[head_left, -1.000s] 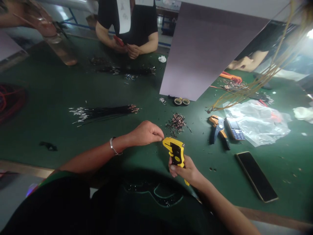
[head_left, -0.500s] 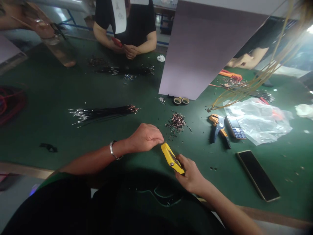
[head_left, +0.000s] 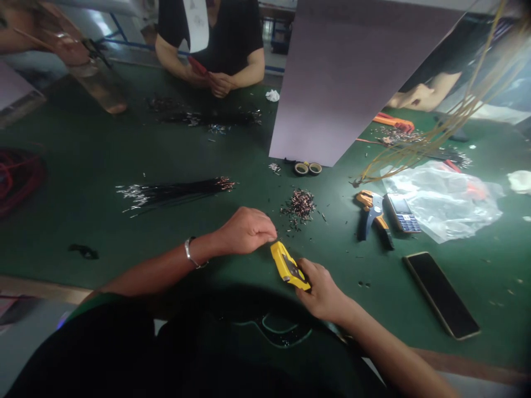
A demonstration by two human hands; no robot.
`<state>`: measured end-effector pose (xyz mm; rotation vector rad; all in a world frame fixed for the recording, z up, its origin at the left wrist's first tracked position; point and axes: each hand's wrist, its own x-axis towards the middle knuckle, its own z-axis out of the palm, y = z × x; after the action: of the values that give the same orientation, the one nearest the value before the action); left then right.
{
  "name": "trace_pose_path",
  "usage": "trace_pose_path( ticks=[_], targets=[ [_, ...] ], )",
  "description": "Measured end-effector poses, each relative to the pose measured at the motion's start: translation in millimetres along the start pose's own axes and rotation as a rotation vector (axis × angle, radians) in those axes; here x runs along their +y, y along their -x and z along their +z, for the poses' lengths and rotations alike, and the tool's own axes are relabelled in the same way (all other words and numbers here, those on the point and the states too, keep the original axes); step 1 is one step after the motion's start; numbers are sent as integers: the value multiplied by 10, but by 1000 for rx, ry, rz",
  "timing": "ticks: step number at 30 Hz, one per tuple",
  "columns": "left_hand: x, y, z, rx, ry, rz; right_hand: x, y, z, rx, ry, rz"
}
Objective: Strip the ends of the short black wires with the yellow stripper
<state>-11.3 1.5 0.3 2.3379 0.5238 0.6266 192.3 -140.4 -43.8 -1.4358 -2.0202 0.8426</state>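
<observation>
Yellow wire stripper (head_left: 288, 266) | gripped in right hand (head_left: 323, 290) | left hand (head_left: 244, 231) closed, just beside its tip

my workbench (head_left: 78, 166) is topped with a dark green mat. straight ahead of me lies a long bundle of black wires (head_left: 174, 193) with bare metal ends, and to the right of it a small heap of loose metal terminals (head_left: 301, 203), with stray bits scattered around it. just beyond the heap sit two rolls of tape (head_left: 307, 168). further right i've got orange-and-blue wire strippers (head_left: 371, 215) just beside a keypad phone (head_left: 401, 214), then a crumpled clear plastic bag (head_left: 443, 202), and nearer me a smartphone (head_left: 442, 294) lying face up. a tangle of red wire (head_left: 19, 188) sits at the far left.
</observation>
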Motion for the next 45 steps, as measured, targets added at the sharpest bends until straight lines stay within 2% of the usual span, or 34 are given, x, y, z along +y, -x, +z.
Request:
trace_pose_path(
  ticks=[4,7,10,12,15,22,27,34,38,43,45],
  targets=[
    [-99,-17,39,10,131,-97,42,-61,-57,-54,-281,144],
    [-159,-24,61,0,261,-262,65,-88,-41,-150,-709,293],
    [-163,-23,75,17,374,-387,61,-67,-5,-219,-1164,369],
    [-134,-17,93,29,421,-423,33,-38,-6,-225,-1365,397],
    [-60,-1,132,47,450,-454,-36,-12,-49,-183,-1524,446],
    [4,17,147,160,320,-384,-137,-70,-112,-125,-1550,456],
    [-86,2,150,145,321,-369,-157,-51,-130,-163,-1529,486],
    [-43,30,214,206,178,-287,-94,-108,-162,-137,-1493,451],
    [-68,23,192,191,203,-321,-138,-52,-192,-155,-1513,489],
    [-55,39,214,204,160,-239,-135,-48,-222,-131,-1504,485],
    [-58,45,216,220,159,-250,-137,-62,-229,-131,-1514,473]
  ],
)
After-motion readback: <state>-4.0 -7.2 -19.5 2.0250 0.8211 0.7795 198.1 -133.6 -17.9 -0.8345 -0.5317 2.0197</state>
